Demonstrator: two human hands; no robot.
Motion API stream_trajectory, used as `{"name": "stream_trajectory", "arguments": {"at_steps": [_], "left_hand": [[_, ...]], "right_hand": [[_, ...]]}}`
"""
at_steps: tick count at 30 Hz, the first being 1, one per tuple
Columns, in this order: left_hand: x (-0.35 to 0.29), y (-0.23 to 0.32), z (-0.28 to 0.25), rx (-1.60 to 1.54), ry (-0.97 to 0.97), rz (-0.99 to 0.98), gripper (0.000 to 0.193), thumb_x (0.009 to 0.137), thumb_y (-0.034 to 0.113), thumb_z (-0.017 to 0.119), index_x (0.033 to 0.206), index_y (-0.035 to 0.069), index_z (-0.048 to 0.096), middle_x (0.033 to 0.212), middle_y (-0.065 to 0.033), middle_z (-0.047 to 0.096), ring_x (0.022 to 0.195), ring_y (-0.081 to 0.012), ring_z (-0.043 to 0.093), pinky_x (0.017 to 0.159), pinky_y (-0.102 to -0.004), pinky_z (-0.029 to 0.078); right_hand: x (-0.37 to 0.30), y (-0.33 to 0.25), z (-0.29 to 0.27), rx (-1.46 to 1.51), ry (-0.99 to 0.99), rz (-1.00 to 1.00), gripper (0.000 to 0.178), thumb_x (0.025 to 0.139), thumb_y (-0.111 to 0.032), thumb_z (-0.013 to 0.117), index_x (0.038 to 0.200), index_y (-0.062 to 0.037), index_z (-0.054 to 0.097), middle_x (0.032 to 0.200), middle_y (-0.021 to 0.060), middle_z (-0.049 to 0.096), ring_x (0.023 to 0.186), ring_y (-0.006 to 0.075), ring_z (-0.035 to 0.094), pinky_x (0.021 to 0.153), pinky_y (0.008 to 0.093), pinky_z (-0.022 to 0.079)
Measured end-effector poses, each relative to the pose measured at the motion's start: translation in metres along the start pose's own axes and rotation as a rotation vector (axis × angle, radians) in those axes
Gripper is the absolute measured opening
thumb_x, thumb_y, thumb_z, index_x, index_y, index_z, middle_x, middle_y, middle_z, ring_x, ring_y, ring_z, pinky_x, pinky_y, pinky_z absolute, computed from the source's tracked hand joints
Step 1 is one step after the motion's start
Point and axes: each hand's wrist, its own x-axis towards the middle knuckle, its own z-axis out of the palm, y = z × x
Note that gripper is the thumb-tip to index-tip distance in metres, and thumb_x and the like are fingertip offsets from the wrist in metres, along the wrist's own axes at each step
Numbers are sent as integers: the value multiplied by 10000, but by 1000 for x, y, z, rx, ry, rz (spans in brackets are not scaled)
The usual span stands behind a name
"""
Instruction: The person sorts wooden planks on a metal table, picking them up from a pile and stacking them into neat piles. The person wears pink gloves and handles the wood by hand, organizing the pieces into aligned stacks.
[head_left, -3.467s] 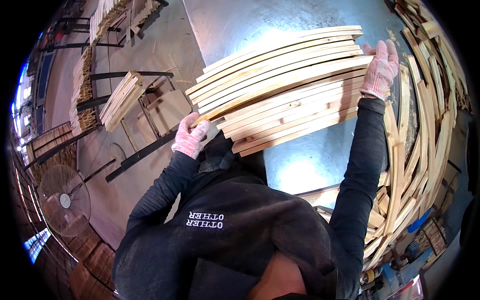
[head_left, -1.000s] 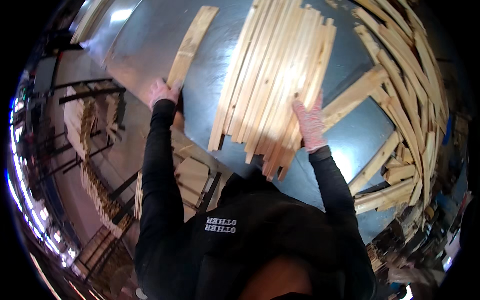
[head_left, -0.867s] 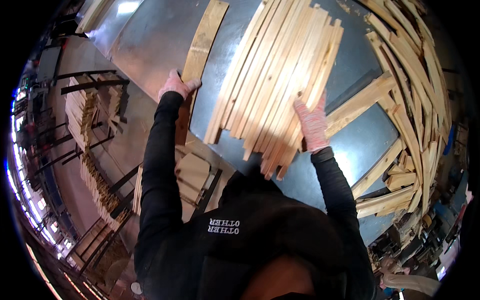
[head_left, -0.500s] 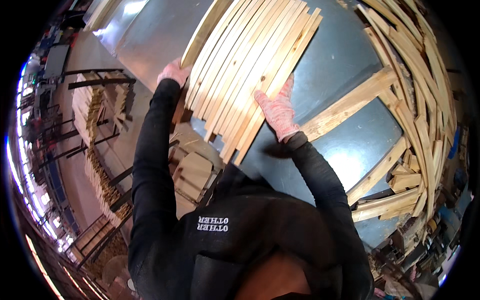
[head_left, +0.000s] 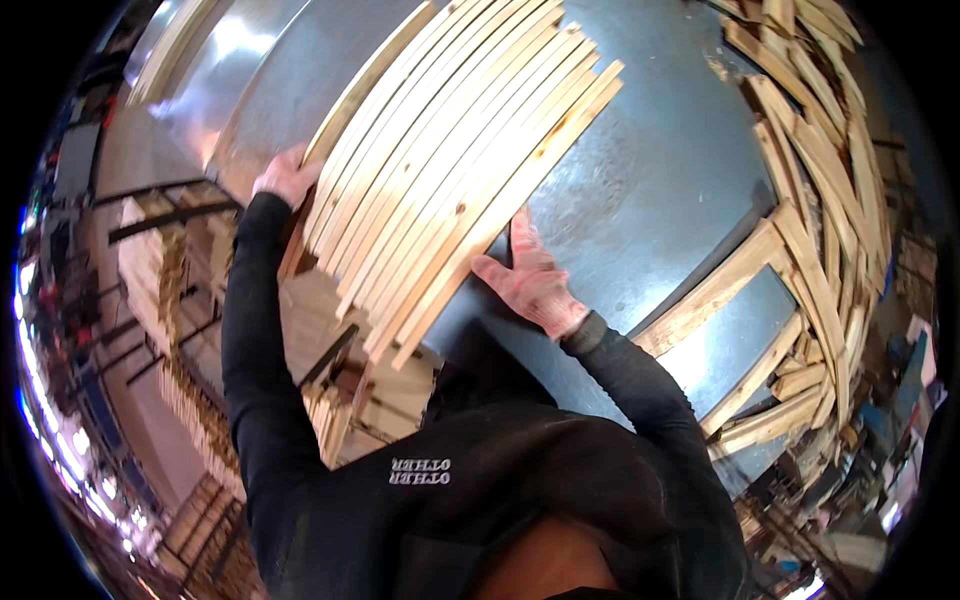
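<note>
A row of long, pale wooden strips (head_left: pixel 430 170) lies side by side on a grey metal table, their near ends uneven and jutting past its edge. My left hand (head_left: pixel 287 178), in a pinkish glove, is closed around the near end of the outermost left strip (head_left: pixel 365 85); some of its fingers are hidden. To the right of the row, my right hand (head_left: pixel 535 285), gloved alike, is open with thumb and fingers apart. Its fingertips are close to the outer right strip (head_left: pixel 510 215); whether they touch it I cannot tell.
A heap of offcuts and bent strips (head_left: pixel 825 230) runs along the table's right side. One wide board (head_left: pixel 705 290) reaches from it toward my right forearm. Stacked timber (head_left: pixel 150 255) rests on dark racks at left. The metal table (head_left: pixel 660 130) spreads beyond my right hand.
My right hand has come off the strips' right edge, where its thumb lay on top. The row and my left hand now appear farther left, partly because the view has shifted.
</note>
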Motion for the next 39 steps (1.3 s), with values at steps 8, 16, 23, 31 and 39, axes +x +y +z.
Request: {"name": "stream_trajectory", "arguments": {"at_steps": [8,16,23,31,39], "left_hand": [[-145,-99,-36,-1078,-20,-91,466,874,338,627,1167,-23,594,1004,-94,675,889,-214,662,811,-353,537],[-274,-51,108,-1643,-321,-358,830,718,443,830,1298,-58,512,1208,-143,635,1011,-230,649,889,-387,540],[-297,-35,110,-1841,-216,-371,775,739,319,819,1348,-19,478,1194,-140,622,1115,-311,607,962,-497,498],[-351,-57,58,-1344,528,-455,455,885,354,673,1092,-40,578,878,-176,672,719,-279,672,679,-406,573],[-189,40,9,71,820,3,265,886,114,596,1133,104,691,1110,-123,682,936,-277,653,844,-368,523]], "right_hand": [[170,-3,-149,-669,431,30,729,911,-484,566,1420,17,417,1373,244,515,1289,383,467,1118,440,311],[219,-4,-124,-876,276,220,895,887,-578,509,1461,74,294,1137,209,669,1141,347,600,1110,455,294],[157,-92,-135,-1221,-58,-296,818,725,-484,779,1395,-119,484,1222,147,618,1156,307,584,1050,435,418],[147,-125,-275,-774,-49,-852,419,810,-24,658,1218,-119,635,1200,70,638,1039,249,657,881,353,557],[6,-112,-163,-273,252,-567,433,922,-103,659,1344,-87,562,1193,76,662,1074,215,645,868,293,551]]}}
